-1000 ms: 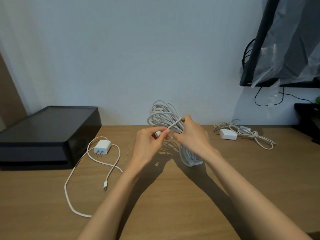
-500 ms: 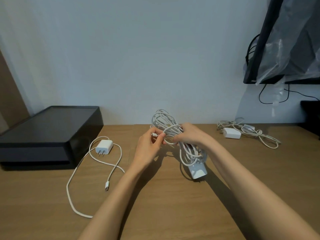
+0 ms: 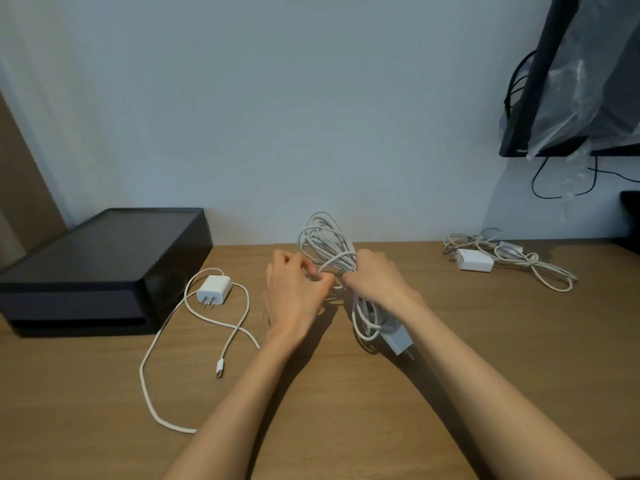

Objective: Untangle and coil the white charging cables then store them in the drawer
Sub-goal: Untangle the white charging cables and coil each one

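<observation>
Head view: three white charging cables, each with one adapter. The coiled bundle (image 3: 327,242) is held above the middle of the desk (image 3: 346,431). The right hand (image 3: 375,278) grasps its middle, the left hand (image 3: 298,294) pinches one strand just beside, and its adapter (image 3: 398,341) hangs below the right wrist. One loose cable (image 3: 142,372) lies to the left, near the single black drawer box (image 3: 104,258) at the wall. One tangled cable (image 3: 512,259) lies at the right rear, well apart.

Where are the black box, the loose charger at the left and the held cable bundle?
black box (image 3: 104,251), head view, on its flat top.
loose charger (image 3: 214,289), head view, on the white plug body.
cable bundle (image 3: 337,252), head view, on the upper loops.
</observation>
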`<state>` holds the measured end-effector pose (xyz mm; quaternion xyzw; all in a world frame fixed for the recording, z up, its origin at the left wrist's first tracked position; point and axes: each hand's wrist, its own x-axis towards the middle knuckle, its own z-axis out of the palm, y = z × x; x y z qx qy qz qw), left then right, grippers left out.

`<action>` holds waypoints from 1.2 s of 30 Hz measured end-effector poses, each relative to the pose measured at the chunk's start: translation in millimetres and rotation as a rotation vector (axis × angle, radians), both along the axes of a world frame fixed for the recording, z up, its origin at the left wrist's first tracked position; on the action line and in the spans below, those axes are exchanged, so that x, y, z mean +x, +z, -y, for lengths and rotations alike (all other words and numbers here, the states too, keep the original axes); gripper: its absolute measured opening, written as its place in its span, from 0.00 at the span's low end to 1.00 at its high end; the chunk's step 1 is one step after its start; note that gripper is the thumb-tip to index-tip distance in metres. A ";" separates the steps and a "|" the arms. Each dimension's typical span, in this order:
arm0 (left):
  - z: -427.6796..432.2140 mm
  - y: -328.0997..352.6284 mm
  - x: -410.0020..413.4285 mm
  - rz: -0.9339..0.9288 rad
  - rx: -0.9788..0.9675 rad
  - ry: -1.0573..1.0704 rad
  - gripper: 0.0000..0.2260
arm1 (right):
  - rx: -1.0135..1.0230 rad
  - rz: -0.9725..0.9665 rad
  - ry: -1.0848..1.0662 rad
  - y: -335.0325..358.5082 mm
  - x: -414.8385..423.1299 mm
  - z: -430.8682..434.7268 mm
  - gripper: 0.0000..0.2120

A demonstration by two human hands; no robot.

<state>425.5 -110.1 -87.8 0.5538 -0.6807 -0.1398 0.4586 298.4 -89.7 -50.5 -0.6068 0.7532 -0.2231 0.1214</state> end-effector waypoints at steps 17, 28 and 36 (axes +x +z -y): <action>-6.5 0.9 -4.8 -0.248 0.063 -0.001 0.15 | -0.279 0.126 -0.101 -12.2 6.6 -8.1 0.10; -12.3 11.9 -6.1 -0.466 0.016 -0.307 0.21 | -0.426 0.297 -0.086 -12.2 -3.3 -11.1 0.07; -1.4 17.9 1.2 -0.402 0.180 -0.661 0.15 | -0.371 0.419 -0.040 -8.9 -22.6 -14.1 0.06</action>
